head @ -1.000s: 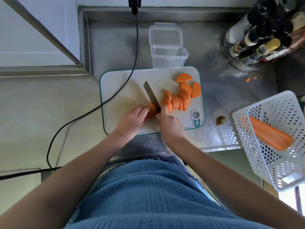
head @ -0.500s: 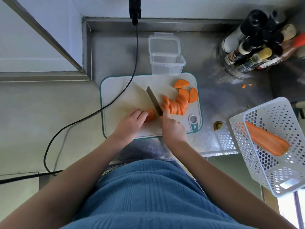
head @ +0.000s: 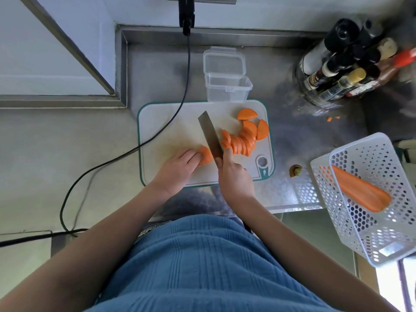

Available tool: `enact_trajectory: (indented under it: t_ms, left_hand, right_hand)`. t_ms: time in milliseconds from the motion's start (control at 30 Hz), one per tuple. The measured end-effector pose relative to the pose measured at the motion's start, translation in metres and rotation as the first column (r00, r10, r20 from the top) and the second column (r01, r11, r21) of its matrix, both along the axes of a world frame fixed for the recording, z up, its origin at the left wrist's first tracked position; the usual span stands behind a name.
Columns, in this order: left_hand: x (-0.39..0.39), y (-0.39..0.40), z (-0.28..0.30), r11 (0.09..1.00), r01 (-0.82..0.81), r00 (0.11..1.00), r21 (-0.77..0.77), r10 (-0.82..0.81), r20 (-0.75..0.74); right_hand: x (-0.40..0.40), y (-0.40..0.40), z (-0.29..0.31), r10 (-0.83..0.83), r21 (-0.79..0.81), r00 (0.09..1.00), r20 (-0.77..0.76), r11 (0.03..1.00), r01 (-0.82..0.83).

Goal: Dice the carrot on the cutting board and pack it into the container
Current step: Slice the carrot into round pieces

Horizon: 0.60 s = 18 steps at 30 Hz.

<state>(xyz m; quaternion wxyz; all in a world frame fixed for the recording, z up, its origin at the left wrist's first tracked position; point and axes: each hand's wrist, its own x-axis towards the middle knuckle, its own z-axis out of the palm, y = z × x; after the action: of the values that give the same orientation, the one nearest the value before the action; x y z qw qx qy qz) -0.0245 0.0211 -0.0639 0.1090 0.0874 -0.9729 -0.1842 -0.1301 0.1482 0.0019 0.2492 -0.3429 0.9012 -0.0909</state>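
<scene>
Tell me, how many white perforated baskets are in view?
2. Both baskets stand at the right, on the counter edge: one mostly hidden behind the other, which holds a carrot piece.

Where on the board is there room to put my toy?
The cutting board's left part is bare, between the black cable and the knife. The right side is crowded with carrot slices; the near edge holds both hands.

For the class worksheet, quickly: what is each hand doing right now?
Left hand: fingers curled on the carrot stub.
Right hand: gripping the knife.
</scene>
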Motion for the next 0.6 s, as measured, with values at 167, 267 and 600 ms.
enact_trajectory:
  t_ms: [167,267,600]
  left_hand:
    - [-0.002,0.002,0.004,0.999,-0.013,0.999,0.035,0.015,-0.042]
    - [-0.002,0.002,0.007,0.999,-0.021,0.999,0.05,0.022,-0.036]
    - [-0.003,0.0,0.012,0.999,-0.003,1.0,0.052,0.005,-0.022]
  right_hand:
    - [0.003,0.001,-0.001,0.028,0.018,1.0,-0.002,0.999,-0.028]
    - [0.006,0.0,-0.002,0.047,0.023,0.999,-0.025,0.999,-0.047]
    - [0.01,-0.001,-0.011,0.086,0.121,0.996,-0.028,0.989,-0.082]
